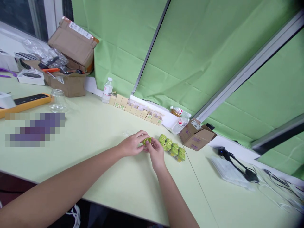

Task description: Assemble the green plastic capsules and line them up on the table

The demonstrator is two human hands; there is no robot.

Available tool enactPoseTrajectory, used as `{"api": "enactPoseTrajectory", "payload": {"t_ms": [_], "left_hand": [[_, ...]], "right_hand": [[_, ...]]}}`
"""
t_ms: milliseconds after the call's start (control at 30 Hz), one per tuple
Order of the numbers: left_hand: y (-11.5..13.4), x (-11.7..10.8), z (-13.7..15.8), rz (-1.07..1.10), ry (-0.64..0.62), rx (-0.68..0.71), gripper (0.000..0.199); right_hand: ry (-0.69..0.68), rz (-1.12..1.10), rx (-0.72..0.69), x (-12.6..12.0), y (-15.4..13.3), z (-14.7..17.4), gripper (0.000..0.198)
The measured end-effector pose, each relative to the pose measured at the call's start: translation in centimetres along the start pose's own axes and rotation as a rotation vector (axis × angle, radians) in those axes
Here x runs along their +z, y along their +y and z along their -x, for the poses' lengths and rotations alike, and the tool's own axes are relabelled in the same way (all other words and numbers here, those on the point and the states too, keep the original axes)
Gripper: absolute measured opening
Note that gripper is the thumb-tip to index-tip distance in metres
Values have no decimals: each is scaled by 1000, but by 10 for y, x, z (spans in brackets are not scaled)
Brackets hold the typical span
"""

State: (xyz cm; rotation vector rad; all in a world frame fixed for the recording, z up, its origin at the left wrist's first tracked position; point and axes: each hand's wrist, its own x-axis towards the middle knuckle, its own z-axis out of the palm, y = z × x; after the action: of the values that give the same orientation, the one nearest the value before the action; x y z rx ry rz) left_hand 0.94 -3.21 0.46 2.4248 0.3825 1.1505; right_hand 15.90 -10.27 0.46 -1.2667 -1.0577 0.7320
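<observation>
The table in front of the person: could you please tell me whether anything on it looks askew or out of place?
A brownish bottle near the small carton appears to lie on its side, unlike the standing bottle farther left. At far left, clear plastic wrapping bulges above an open box.

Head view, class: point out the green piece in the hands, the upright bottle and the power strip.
Green piece [148, 140], head view: its exposed green surface.
Upright bottle [107, 91], head view: its label.
Power strip [32, 99], head view: its black top.
</observation>
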Motion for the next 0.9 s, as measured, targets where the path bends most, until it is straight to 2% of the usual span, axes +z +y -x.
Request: {"api": "enactPoseTrajectory", "payload": {"t_ms": [433,800,900], "left_hand": [[3,0,1,-29,-52,18,42],[4,3,1,-69,-94,-4,46],[6,3,0,-21,-55,-9,40]], "right_hand": [[-24,-177,158,-8,0,-2,37],[-21,-125,125,-7,-1,-1,33],[-24,-181,139,-7,-5,0,28]]}}
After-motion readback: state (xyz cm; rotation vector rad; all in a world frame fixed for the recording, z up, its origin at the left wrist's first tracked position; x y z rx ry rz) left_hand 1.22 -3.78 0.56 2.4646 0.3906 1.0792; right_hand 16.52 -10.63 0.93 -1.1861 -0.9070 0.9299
